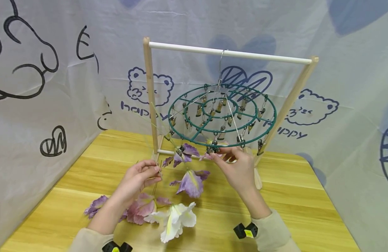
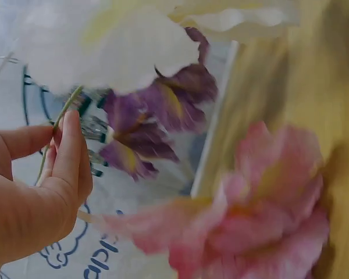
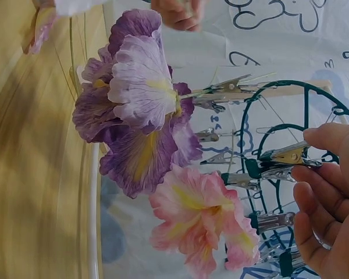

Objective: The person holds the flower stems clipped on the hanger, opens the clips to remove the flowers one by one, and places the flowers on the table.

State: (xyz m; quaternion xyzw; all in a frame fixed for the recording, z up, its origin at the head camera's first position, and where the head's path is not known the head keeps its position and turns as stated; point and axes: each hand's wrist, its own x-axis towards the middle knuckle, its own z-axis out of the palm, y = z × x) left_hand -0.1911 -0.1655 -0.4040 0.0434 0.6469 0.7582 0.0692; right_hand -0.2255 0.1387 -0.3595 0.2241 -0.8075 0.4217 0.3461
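Pinching a green stem [image 2: 69, 102] in your left hand [image 1: 142, 176], fingers nearly together, you have the white flower [image 1: 176, 219] near them, its petals hiding where the stem ends. Purple flowers [image 1: 191, 183] hang clipped to the green hanger [image 1: 202, 128]; your right hand's [image 1: 239, 168] fingers pinch a metal clip [image 3: 288, 155] near the pale pink flower [image 3: 205, 216], partly hidden in the head view.

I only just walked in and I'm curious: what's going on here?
Someone's left hand pinches a thin stem, while the right hand grips a clip on a green hanger hooked over a stand. Purple flowers and a pink flower hang near the hanger's front edge; a white flower is lower in the head view.
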